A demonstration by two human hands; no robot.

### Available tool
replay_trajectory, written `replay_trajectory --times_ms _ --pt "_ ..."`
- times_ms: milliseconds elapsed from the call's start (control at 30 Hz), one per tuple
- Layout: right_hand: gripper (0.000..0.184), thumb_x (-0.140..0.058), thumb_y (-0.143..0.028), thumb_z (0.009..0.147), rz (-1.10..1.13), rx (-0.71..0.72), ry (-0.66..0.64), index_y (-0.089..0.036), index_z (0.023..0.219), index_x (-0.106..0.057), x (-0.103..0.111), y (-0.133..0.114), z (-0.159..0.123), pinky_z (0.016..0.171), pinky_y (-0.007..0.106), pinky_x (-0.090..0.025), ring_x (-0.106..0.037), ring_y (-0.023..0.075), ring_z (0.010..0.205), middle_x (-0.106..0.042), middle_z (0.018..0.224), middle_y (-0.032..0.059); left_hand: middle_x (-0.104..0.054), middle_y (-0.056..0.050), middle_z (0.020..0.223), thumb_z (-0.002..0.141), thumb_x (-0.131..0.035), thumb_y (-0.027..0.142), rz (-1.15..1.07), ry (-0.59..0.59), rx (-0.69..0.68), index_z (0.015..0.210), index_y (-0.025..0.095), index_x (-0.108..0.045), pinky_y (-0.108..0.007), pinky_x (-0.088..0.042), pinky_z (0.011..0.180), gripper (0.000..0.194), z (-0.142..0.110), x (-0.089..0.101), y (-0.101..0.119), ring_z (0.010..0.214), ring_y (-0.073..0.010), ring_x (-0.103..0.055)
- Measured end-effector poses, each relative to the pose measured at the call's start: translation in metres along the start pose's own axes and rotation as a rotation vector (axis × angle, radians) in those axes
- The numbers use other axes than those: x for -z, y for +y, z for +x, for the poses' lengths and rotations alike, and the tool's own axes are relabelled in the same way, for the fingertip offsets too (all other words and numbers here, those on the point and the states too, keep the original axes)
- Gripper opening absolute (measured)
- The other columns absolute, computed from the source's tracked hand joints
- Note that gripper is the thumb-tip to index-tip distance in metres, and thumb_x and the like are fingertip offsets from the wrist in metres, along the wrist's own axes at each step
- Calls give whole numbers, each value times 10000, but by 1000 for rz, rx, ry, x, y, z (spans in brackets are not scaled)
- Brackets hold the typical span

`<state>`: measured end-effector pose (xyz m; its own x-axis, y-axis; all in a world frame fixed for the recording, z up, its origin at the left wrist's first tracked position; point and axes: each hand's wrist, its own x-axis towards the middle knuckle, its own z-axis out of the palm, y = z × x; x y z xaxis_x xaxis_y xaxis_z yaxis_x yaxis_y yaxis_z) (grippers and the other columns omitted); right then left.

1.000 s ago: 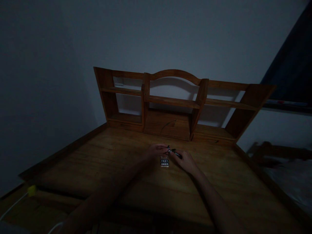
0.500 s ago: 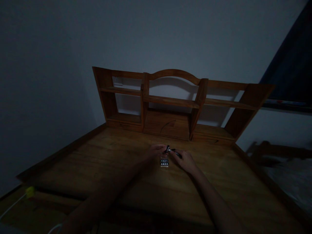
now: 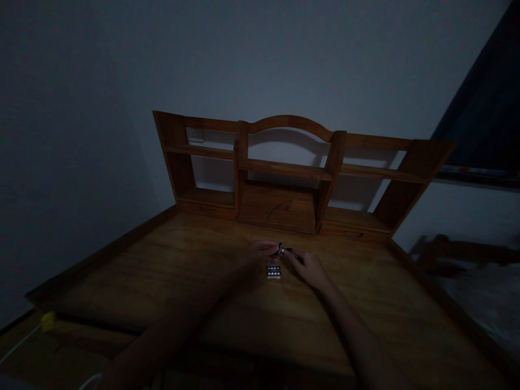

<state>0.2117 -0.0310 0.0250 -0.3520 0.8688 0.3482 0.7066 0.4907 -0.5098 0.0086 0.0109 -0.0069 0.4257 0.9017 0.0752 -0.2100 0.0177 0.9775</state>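
Note:
Over the middle of the desk, my left hand (image 3: 262, 249) is closed, its fingertips pinching a small dark piece (image 3: 279, 248) too small to name. My right hand (image 3: 311, 266) is closed around a slim dark-handled tool (image 3: 296, 254), whose shiny metal end meets that piece; its exact kind is unclear in the dim light. Just below the fingertips, a small black block (image 3: 273, 272) with two rows of bright metal spots, like a screw terminal block, lies on the wood. Neither hand touches it.
The wooden desk (image 3: 170, 276) is backed by a shelf unit (image 3: 284, 170) against the wall. A yellow object (image 3: 48, 321) with a white cord is at the lower left. A dark curtain (image 3: 483, 103) hangs at the right.
My hands have barely moved. The dark-handled tool has turned slightly in my right hand, and less of its handle shows. The black block lies where it was.

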Motion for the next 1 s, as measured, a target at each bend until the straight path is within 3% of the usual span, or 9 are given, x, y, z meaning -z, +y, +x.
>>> replay_trajectory --times_ms 333,567,1000 --pt "484 -305 -467 964 30 39 6 -198 984 -707 1 -1 1 720 278 -452 -673 232 830 -732 919 66 -683 -129 903 766 -641 524 -25 -54 37 957 121 -700 -369 -522 791 449 -7 -3 8 789 -201 -649" --pt "473 -376 -506 927 16 22 0 -188 875 -721 0 -3 0 631 256 -441 -663 215 700 -721 733 51 -697 -114 842 664 -746 499 -17 -14 49 882 113 -708 -357 -515 785 445 -3 -2 6 761 -196 -649" --pt "455 -406 -527 909 32 10 7 -202 888 -724 -1 -2 0 616 247 -427 -660 207 700 -720 752 48 -711 -85 785 577 -787 517 92 75 11 843 113 -705 -301 -511 694 491 3 1 3 654 -164 -651"
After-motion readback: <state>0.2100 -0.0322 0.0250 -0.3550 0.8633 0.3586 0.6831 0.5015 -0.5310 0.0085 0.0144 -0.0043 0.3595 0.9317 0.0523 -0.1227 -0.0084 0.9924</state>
